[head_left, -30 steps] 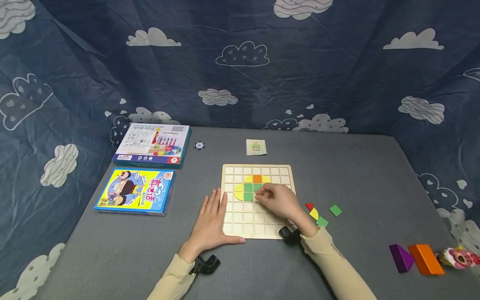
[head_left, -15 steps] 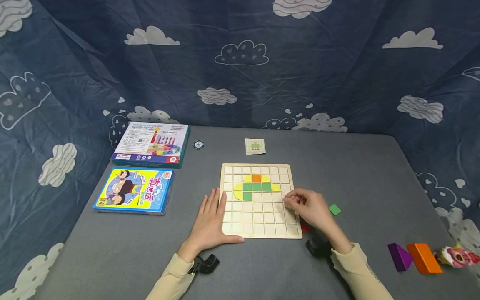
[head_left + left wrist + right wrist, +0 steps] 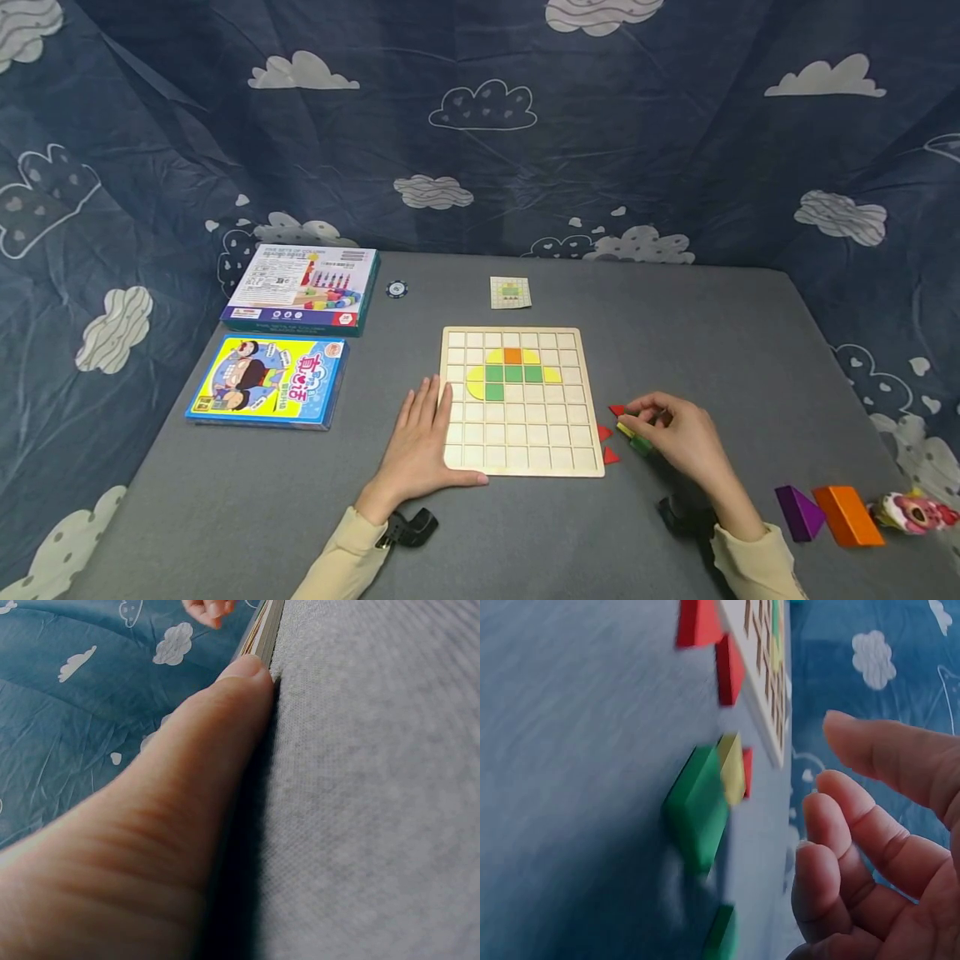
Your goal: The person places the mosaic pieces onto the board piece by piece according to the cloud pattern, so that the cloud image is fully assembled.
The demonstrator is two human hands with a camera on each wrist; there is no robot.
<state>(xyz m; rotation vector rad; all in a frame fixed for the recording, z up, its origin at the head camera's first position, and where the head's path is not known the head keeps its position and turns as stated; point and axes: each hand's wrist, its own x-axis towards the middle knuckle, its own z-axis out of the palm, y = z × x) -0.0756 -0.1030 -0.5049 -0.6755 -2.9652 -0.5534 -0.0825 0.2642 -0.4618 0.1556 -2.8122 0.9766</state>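
A wooden grid board (image 3: pixel 517 433) lies on the grey table with orange (image 3: pixel 513 356), yellow and green tiles (image 3: pixel 513 374) set in its upper rows. My left hand (image 3: pixel 423 433) rests flat on the board's lower left corner, and its thumb (image 3: pixel 187 787) lies along the board edge (image 3: pixel 262 634). My right hand (image 3: pixel 651 419) hovers just right of the board. Its fingers (image 3: pixel 847 825) are loosely bent and hold nothing. Beneath them lie a green tile (image 3: pixel 697 806), a yellow tile (image 3: pixel 731 769) and red triangles (image 3: pixel 604 432).
Two game boxes (image 3: pixel 300 290) (image 3: pixel 268 382) lie at the left, with a poker chip (image 3: pixel 397 289) and a pattern card (image 3: pixel 511 292) behind the board. A purple wedge (image 3: pixel 799 512), an orange block (image 3: pixel 847 517) and a small toy (image 3: pixel 911 512) sit at the right edge. Cloud-print cloth surrounds the table.
My right hand left the board's tile row and moved right and down to the loose pieces beside the board. One more green tile stays in the row. The left hand has not moved.
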